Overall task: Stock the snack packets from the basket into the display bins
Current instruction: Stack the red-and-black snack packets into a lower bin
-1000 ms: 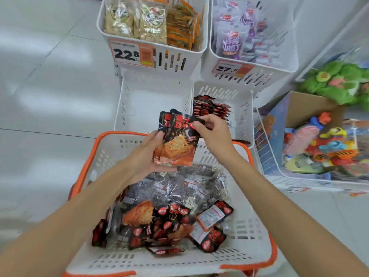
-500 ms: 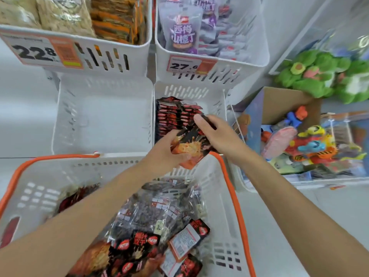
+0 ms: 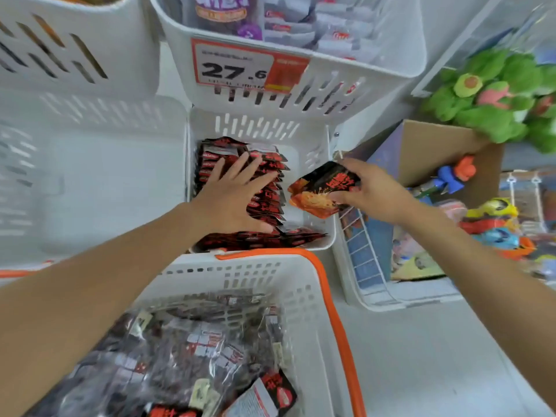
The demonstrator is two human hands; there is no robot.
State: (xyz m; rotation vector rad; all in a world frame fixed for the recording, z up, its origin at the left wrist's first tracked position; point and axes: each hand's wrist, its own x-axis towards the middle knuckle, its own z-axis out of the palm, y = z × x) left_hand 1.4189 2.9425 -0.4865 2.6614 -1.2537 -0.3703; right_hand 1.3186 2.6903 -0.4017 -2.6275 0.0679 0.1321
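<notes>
My left hand (image 3: 233,194) lies flat with spread fingers on a row of black-and-red snack packets (image 3: 270,188) standing in the lower white display bin (image 3: 313,139). My right hand (image 3: 373,188) grips a small stack of the same black-and-orange packets (image 3: 320,189) over the bin's right side. Below, the white basket with an orange rim (image 3: 328,284) holds more packets (image 3: 180,350), some in clear bags.
An upper white bin (image 3: 331,85) with a 27.6 price tag (image 3: 240,67) overhangs the lower bin. An empty white bin (image 3: 114,164) sits to the left. A wire bin with a cardboard box and toys (image 3: 451,212) stands right, green plush (image 3: 493,94) above.
My view moved closer to the bins. My left hand let go of the packet stack and now presses on the packets in the bin; my right hand carried the stack over the bin.
</notes>
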